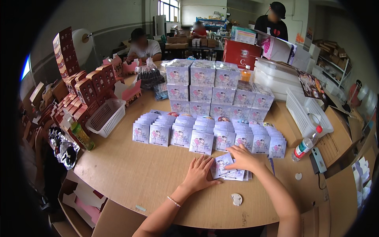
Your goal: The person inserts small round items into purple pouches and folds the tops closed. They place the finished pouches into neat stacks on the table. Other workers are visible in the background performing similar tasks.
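My left hand lies flat on the table with its fingers stretched out, its fingertips close to the left edge of a lilac square packet. That packet has a printed picture and lies tilted on top of a small pile of similar packets. From the right, my right hand grips the packet, thumb across its face and the other fingers near its upper corner. Just beyond both hands stand rows of matching lilac packets, leaning one behind another. Behind these rows rises a stack of lilac boxes.
A round whitish piece lies near the front edge. To the right stand a red-capped bottle, a phone and a white basket. On the left are a green bottle, another basket and red boxes. Other people work behind.
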`<state>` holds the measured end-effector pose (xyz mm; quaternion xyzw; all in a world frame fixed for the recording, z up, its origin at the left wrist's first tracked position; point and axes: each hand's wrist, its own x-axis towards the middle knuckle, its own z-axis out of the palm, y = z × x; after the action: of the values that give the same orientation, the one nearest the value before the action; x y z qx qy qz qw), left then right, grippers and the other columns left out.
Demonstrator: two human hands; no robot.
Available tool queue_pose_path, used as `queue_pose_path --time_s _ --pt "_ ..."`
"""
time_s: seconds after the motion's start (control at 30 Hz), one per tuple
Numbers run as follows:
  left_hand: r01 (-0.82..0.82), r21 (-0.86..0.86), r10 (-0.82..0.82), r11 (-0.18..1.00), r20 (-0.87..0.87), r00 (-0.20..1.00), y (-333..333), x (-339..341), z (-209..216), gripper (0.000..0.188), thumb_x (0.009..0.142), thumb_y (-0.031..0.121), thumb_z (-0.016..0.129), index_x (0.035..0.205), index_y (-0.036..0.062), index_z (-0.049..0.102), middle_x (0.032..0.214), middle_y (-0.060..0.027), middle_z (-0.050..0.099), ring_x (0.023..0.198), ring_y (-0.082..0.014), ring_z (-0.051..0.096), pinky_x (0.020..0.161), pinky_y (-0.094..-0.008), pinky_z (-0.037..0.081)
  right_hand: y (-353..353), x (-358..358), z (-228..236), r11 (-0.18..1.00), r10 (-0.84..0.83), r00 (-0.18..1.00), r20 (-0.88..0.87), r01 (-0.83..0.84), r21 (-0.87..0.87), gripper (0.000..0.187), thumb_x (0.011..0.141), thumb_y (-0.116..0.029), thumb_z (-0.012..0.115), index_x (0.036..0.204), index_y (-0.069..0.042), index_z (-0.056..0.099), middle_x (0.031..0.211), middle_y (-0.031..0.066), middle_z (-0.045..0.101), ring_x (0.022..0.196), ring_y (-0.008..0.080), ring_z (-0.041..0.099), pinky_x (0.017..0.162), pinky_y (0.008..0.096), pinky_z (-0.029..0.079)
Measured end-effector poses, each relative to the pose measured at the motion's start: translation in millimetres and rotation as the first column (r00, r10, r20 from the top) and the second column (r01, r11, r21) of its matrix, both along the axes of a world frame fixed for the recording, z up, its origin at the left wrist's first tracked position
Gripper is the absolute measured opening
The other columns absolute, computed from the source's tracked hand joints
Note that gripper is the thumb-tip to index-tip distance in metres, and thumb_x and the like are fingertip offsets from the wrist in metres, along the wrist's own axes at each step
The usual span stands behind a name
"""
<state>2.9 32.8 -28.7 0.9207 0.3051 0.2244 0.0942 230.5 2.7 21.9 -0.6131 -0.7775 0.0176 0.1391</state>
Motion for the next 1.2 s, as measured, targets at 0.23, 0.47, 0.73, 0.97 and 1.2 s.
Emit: queue_pose_path --time_s 0.23,0.47,0.73,0.97,1.2 --pt "0.028 -0.196 0.04 0.98 0.337 0.941 -2 -7 5 0.086 0.07 0.042 0.077 0.136 0.0023 0.037 0.127 -0.0171 0.051 0.123 -0.03 0.045 0.103 -0.0426 0.033 12 -18 16 0.987 0.045 0.998 -0.052 -0.053 -0.153 0.042 0.069 -0.031 0.076 0.097 -0.003 0.061 0.101 0.0128 0.059 0.099 0.0308 0.052 0.085 0.0422 0.042" --pt "0.425 -0.627 0.136 0.653 0.649 0.748 15 -29 -2 0.022 0.088 0.016 0.065 0.102 -0.001 0.063 0.088 -0.0058 0.068 0.079 -0.0117 0.062 0.072 -0.0249 0.048 -60 -59 16 0.997 -0.075 0.663 -0.745 0.064 -0.044 0.013 0.081 -0.006 0.065 0.079 0.005 0.058 0.072 0.0095 0.056 0.064 0.017 0.054 0.059 0.0293 0.043" --pt "0.293 -0.177 -0.27 0.94 0.145 0.952 -35 -40 88 0.013 0.081 0.015 0.068 0.088 0.0044 0.065 0.08 -0.0078 0.065 0.073 -0.0252 0.061 0.07 -0.0344 0.048 -157 -49 -12 0.849 -0.508 0.826 -0.243 0.432 -0.305 0.029 0.082 -0.023 0.067 0.094 -0.003 0.05 0.097 0.0117 0.056 0.084 0.0292 0.059 0.071 0.0411 0.048" --pt "0.272 0.049 -0.272 0.961 -0.001 0.962 -57 -30 75 0.012 0.082 0.021 0.064 0.089 0.01 0.064 0.084 -0.0028 0.063 0.085 -0.0229 0.06 0.08 -0.0341 0.044 -152 -38 -29 0.892 -0.41 0.658 -0.632 0.143 -0.429 0.026 0.085 -0.017 0.064 0.097 0.001 0.05 0.082 0.0099 0.057 0.07 0.0201 0.057 0.065 0.0338 0.046" --pt "0.064 0.22 -0.094 0.973 0.127 0.987 -79 -19 55 0.021 0.079 0.012 0.066 0.1 0.0151 0.062 0.1 -0.001 0.059 0.106 -0.0244 0.05 0.089 -0.0406 0.037 -140 -70 -17 0.985 -0.012 0.197 -0.98 0.17 0.022 0.013 0.092 0.001 0.05 0.103 -0.001 0.045 0.085 0.0039 0.055 0.066 0.0071 0.052 0.056 0.0197 0.041"
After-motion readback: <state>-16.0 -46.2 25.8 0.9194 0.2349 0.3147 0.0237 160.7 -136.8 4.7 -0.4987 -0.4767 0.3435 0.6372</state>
